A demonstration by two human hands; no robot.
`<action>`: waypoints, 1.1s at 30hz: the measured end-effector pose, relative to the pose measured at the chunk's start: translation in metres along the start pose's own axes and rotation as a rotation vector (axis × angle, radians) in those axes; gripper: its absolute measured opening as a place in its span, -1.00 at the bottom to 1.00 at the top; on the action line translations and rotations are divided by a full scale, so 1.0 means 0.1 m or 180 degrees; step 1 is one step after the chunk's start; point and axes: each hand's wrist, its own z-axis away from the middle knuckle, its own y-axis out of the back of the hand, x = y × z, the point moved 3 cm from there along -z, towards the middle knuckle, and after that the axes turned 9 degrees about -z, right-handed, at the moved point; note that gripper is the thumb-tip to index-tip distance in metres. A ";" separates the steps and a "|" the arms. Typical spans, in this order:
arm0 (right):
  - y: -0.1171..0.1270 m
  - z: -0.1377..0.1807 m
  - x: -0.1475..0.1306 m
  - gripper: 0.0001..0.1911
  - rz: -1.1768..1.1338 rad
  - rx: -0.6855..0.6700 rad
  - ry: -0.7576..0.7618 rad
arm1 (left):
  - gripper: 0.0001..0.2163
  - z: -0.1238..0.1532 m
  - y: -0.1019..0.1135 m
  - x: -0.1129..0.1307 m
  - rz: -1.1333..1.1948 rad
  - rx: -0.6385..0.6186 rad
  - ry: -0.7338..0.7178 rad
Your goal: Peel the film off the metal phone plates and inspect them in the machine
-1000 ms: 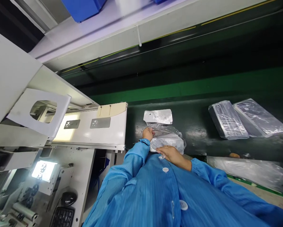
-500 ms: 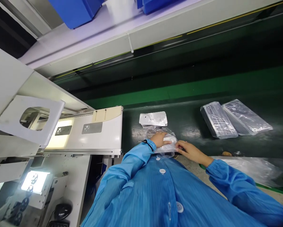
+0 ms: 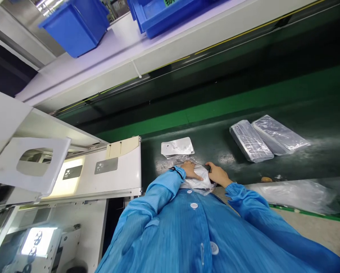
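Observation:
A crumpled clear plastic bag [image 3: 201, 184], with flat contents I cannot make out, lies at the near edge of the dark green belt, against my blue smock. My left hand [image 3: 189, 170], with a black band at the wrist, grips the bag from its left side, thumb stretched across the top. On the bag's right edge, my right hand [image 3: 219, 175] has its fingers curled round the side; its fingertips are partly hidden. Just beyond my left hand sits a small stack of flat silvery plates [image 3: 177, 147], separate from the bag.
Two plastic-wrapped bundles [image 3: 251, 141] lie to the right. At left, a white conveyor [image 3: 124, 178] carries grey plates [image 3: 106, 165]. Blue bins [image 3: 79, 28] stand on the shelf above. Clear plastic sheeting [image 3: 297, 195] lies below the belt's right edge.
My right hand has shifted from a pinch at the bag's lower right to curling round its right side. The bag looks flatter and whiter. The camera view has tilted slightly.

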 end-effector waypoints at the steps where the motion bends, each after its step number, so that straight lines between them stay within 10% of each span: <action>1: 0.00 -0.04 -0.03 -0.73 -0.0102 0.0051 0.0057 | -0.11 0.01 0.00 0.01 -0.0021 0.0029 -0.0012; 18: -0.03 -0.07 -0.21 -0.78 -0.2562 -0.0317 -0.0297 | 0.06 0.53 0.07 -0.02 0.0650 0.0783 -0.0412; 33: -0.34 0.08 -0.02 -0.57 -0.1716 -0.0218 -0.0230 | -0.11 0.63 -0.06 0.02 0.0685 0.1083 -0.0968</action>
